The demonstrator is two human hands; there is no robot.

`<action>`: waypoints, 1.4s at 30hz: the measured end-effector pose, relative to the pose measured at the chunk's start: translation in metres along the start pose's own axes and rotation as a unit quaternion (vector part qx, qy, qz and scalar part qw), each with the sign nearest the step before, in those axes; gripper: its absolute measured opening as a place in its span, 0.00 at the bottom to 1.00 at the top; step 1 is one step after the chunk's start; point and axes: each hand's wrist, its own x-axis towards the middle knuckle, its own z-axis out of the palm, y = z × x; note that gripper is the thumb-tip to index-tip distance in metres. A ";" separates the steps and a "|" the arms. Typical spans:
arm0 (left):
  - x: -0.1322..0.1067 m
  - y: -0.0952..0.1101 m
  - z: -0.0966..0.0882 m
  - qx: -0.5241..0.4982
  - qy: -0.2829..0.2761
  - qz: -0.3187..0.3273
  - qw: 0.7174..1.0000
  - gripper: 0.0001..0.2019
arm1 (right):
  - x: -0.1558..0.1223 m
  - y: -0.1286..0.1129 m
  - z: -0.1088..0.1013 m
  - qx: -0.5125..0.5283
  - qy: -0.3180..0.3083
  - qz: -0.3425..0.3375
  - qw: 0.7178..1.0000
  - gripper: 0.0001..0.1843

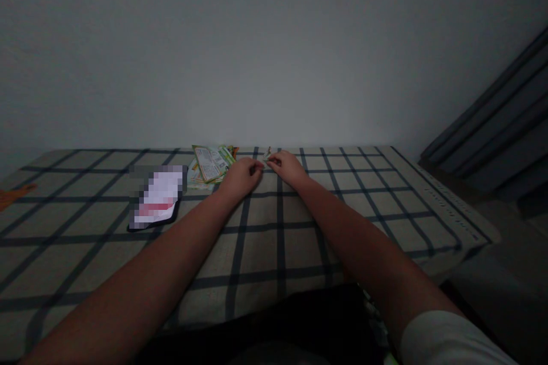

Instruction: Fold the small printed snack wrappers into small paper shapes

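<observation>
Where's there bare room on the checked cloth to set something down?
Bare checked cloth shows between the right arm and the lettered edge, between the right arm and left arm, and left of the pixelated device. It is crowded from that device across the packets to the left hand.

The small thing [267, 155] pinched in the right hand [286, 166] is too tiny to name, and fingers hide part of it. I can't tell if the left hand [244, 174] is touching it too. Just beside the left hand, the packets [210, 164] cover bits of each other, and their words are too small to read. Nearer the person than that hand, the phone's screen [159, 197] is all blurry squares. Far left of it, an orange thing [15, 197] is cut off by the edge.
</observation>
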 end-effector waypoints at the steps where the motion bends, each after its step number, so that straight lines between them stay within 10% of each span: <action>1: 0.000 -0.002 -0.002 0.032 0.000 0.011 0.999 0.13 | 0.000 -0.001 0.000 0.000 -0.002 0.002 1.000 0.10; 15: -0.006 0.002 -0.029 0.285 0.039 -0.033 0.957 0.23 | -0.003 -0.004 0.000 -0.009 0.014 0.009 1.000 0.13; 27: 0.004 -0.026 -0.009 0.159 -0.013 0.015 0.987 0.27 | -0.004 -0.006 -0.003 -0.015 0.001 -0.003 1.000 0.11; 42: -0.008 0.011 -0.016 -0.011 0.149 0.222 0.964 0.18 | -0.009 -0.022 -0.002 0.191 0.044 -0.032 0.980 0.17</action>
